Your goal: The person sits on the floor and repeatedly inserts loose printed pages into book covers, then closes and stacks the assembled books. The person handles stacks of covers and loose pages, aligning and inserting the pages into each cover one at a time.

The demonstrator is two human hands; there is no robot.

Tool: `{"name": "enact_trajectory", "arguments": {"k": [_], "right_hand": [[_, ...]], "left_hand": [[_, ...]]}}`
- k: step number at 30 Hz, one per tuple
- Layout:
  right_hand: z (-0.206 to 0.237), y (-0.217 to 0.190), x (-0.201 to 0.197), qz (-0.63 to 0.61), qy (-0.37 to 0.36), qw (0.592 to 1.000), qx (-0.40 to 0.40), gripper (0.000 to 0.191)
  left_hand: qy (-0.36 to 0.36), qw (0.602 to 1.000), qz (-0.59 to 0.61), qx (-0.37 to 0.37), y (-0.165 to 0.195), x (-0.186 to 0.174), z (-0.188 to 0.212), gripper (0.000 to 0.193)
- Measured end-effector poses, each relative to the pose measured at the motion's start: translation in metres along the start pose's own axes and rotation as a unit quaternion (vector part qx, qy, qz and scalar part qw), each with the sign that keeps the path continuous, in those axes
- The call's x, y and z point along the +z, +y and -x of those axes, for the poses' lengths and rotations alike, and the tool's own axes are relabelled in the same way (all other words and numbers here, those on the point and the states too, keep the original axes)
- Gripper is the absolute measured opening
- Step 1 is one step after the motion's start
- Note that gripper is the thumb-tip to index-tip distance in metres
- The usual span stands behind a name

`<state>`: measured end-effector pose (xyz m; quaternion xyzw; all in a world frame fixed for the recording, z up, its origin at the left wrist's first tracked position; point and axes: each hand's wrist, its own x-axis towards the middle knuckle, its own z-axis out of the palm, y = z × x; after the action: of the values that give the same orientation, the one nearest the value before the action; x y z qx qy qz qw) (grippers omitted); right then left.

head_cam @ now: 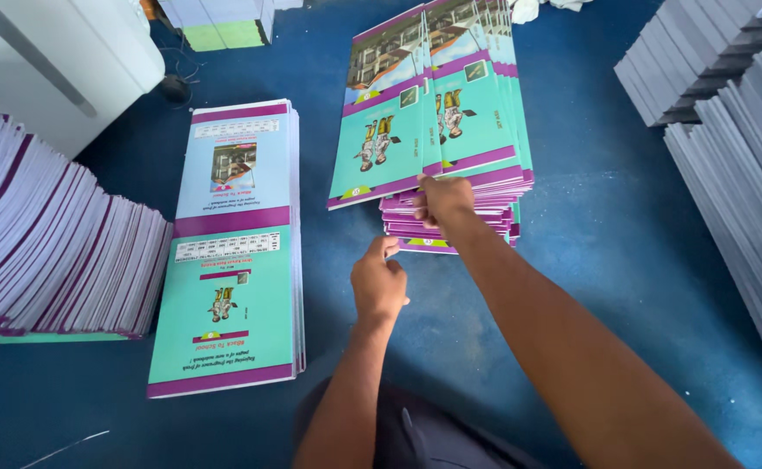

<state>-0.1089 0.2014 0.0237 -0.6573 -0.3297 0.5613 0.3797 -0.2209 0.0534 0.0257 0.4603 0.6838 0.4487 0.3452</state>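
The right hand [443, 201] grips the near edge of the teal and purple cover stack [437, 122] — the left hand [379, 282] hovers just below it (fingers curled), over the blue floor [624, 226].

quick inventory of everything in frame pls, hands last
Fanned cover sheets: one spread pile, teal and purple, top centre on the floor.
Stack under the fan: one, purple-edged, below the fanned sheets.
Flat cover stack: one, teal, pale blue and purple, left of centre.
Leaning sheets: one slanted pile, white and purple edges, far left.
Grey stacks: several, grey, right edge.
White machine: one, top left.
Floor: blue.
Right hand: gripping the near edge of the fanned sheets.
Left hand: loosely curled, holding nothing, just short of the stack under the fan.
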Motion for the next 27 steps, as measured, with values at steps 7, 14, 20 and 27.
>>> {"name": "enact_trajectory", "arguments": {"k": [7,14,20,27], "right_hand": [[-0.025,-0.003,0.014,0.02,0.02,1.0,0.012,0.016],[-0.033,0.0,0.007,0.052,0.028,0.998,0.002,0.019],[-0.002,-0.01,-0.02,0.002,-0.001,1.0,-0.022,0.018],[0.04,0.007,-0.077,0.013,0.014,0.998,-0.059,0.022]], "left_hand": [[0.028,0.998,-0.023,0.058,-0.017,0.007,-0.012,0.038],[0.03,0.999,-0.007,0.025,-0.046,0.019,-0.025,0.031],[-0.013,0.981,0.187,-0.047,-0.06,0.024,-0.03,0.03],[-0.038,0.901,0.359,-0.241,-0.079,0.023,-0.037,0.058]]}}
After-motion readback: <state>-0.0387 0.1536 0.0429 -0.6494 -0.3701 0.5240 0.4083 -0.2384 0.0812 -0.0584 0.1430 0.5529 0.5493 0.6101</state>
